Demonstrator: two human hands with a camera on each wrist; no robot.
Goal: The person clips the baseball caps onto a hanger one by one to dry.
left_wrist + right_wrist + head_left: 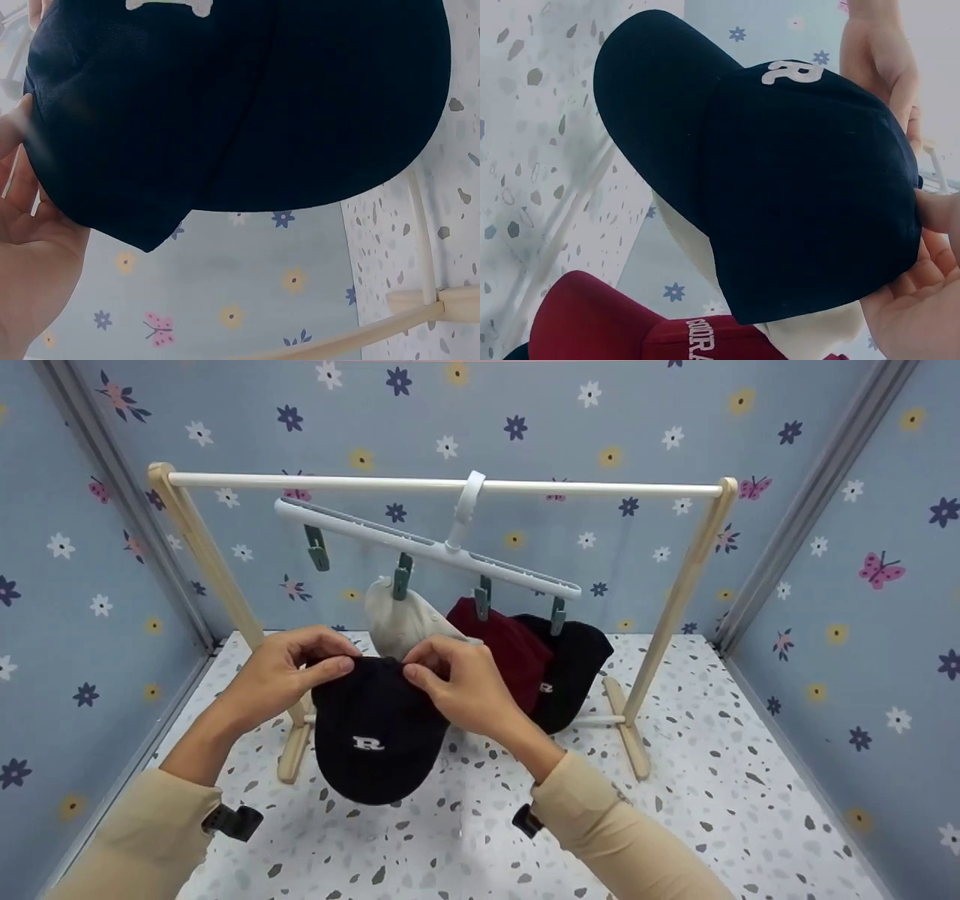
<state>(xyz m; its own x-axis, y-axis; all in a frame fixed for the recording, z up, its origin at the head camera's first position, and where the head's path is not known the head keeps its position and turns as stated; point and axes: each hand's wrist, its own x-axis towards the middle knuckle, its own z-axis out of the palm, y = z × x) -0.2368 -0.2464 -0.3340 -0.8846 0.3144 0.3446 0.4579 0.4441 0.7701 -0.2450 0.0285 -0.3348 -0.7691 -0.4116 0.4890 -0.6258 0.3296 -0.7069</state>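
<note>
Both hands hold a dark navy baseball cap [375, 705] by the top of its crown, its brim hanging down and a white letter R facing me. My left hand [281, 671] pinches the crown's left side between thumb and fingers. On the other side my right hand [469, 682] pinches it the same way. Above hangs a pale clip hanger [375, 536], tilted down to the right. Its leftmost green clip [318, 549] holds nothing. From the other clips hang a cream cap [397, 622], a dark red cap [502, 652] and a black cap [581, 667].
A wooden rack with a white rail [322, 481] carries the hanger by its hook [471, 495]. The rack's feet [626, 727] stand on a white speckled surface [712, 795]. Blue flowered panels [847, 585] enclose the back and sides.
</note>
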